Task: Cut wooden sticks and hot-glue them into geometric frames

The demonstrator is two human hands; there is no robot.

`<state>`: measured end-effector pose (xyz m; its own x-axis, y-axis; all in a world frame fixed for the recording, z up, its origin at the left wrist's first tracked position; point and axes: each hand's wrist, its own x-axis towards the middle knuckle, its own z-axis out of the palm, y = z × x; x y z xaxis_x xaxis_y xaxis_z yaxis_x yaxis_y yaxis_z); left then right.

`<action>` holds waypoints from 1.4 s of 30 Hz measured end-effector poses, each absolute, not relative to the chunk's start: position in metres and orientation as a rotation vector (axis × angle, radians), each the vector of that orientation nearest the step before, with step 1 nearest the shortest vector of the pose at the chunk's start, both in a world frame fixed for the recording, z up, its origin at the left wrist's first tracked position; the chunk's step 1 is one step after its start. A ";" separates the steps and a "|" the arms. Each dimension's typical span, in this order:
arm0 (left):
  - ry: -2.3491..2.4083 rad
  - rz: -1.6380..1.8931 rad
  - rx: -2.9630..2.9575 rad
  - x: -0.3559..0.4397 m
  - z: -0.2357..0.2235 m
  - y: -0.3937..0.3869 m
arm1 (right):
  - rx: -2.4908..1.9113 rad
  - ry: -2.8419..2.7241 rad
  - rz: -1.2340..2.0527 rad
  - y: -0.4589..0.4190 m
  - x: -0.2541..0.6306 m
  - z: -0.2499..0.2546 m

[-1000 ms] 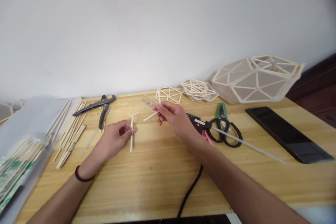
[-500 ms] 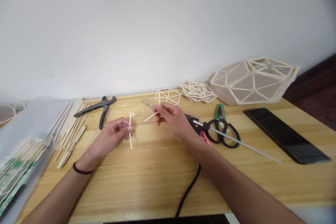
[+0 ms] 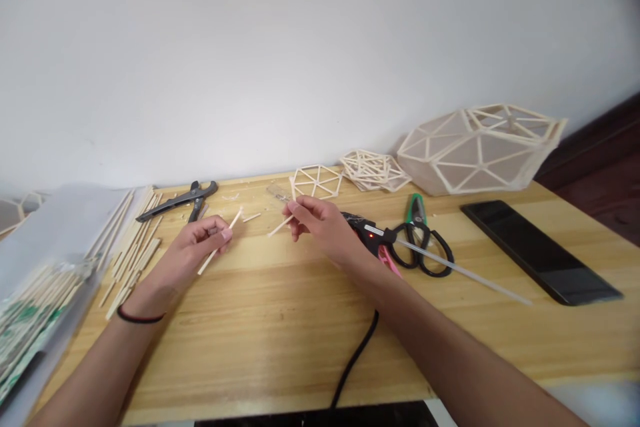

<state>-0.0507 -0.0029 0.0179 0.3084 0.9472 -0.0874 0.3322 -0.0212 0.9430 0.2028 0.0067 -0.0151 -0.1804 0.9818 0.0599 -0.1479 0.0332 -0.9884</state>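
Note:
Pinched between thumb and fingers of my left hand is a thin wooden stick, tilted with its upper end to the right. My right hand is closed on joined wooden sticks; one points up, the other down and left, and their meeting point is hidden by the fingers. Between the hands a short stick piece lies on the table. Partly behind my right wrist is a black glue gun with a lit red light and a long clear glue stick in its back.
Loose sticks and a black cutter lie left, near a bag of sticks. Along the wall stand stick frames, a frame pile and a covered polyhedron. Scissors and a phone lie right.
My left hand has moved left and turned its stick from upright to slanted, away from the short piece. My right hand keeps its grip on the joined sticks, and the view has shifted slightly.

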 end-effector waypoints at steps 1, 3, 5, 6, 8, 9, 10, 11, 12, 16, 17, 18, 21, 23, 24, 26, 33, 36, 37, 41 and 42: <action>1.200 0.804 1.531 -0.051 0.017 -0.003 | -0.957 -1.254 1.400 0.006 0.203 -0.015; 1.180 0.882 1.470 -0.049 0.016 -0.003 | -0.914 -1.259 1.475 0.005 0.200 -0.014; 1.150 0.925 1.425 -0.047 0.016 -0.005 | -0.863 -1.272 1.567 0.001 0.194 -0.015; 1.134 0.934 1.406 -0.045 0.016 -0.006 | -0.837 -1.279 1.616 -0.002 0.190 -0.016; 1.098 0.932 1.376 -0.042 0.016 -0.009 | -0.786 -1.280 1.703 -0.008 0.180 -0.019; 1.077 0.923 1.364 -0.041 0.016 -0.011 | -0.762 -1.270 1.741 -0.012 0.175 -0.021; 1.055 0.914 1.355 -0.040 0.015 -0.012 | -0.742 -1.255 1.768 -0.015 0.170 -0.023; 1.030 0.906 1.351 -0.039 0.015 -0.013 | -0.726 -1.244 1.792 -0.018 0.165 -0.025; 1.007 0.904 1.347 -0.039 0.014 -0.013 | -0.717 -1.235 1.812 -0.021 0.162 -0.026; 0.967 0.940 1.326 -0.041 0.008 -0.011 | -0.714 -1.232 1.832 -0.024 0.158 -0.028; 0.960 0.952 1.324 -0.041 0.007 -0.011 | -0.725 -1.242 1.818 -0.023 0.158 -0.028; 0.949 0.956 1.325 -0.041 0.006 -0.011 | -0.742 -1.254 1.800 -0.022 0.159 -0.028; 0.903 0.908 1.319 -0.038 0.005 -0.013 | -0.804 -1.296 1.745 -0.019 0.162 -0.028; 0.895 0.860 1.311 -0.035 0.005 -0.014 | -0.837 -1.307 1.727 -0.019 0.162 -0.027; 0.904 0.846 1.314 -0.034 0.006 -0.015 | -0.847 -1.306 1.727 -0.019 0.161 -0.027; 0.950 0.844 1.335 -0.034 0.005 -0.015 | -0.856 -1.292 1.739 -0.020 0.160 -0.028; 1.033 0.825 1.360 -0.037 -0.002 -0.013 | -0.872 -1.199 1.822 -0.023 0.156 -0.038; 1.004 0.880 1.317 -0.037 -0.003 -0.012 | -0.852 -1.139 1.844 -0.024 0.157 -0.034; 0.999 0.906 1.297 -0.037 -0.003 -0.011 | -0.830 -1.116 1.850 -0.024 0.158 -0.030; 1.088 1.041 1.180 -0.043 0.001 -0.004 | -0.730 -1.015 1.837 -0.020 0.171 -0.011; 1.121 1.084 1.147 -0.045 0.002 -0.001 | -0.718 -0.999 1.824 -0.018 0.176 -0.007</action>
<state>-0.0453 -0.0014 0.0021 0.1188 0.9888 -0.0908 -0.0575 0.0982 0.9935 0.1757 -0.0182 -0.0066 -0.4193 0.9057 -0.0625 -0.4349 -0.2608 -0.8619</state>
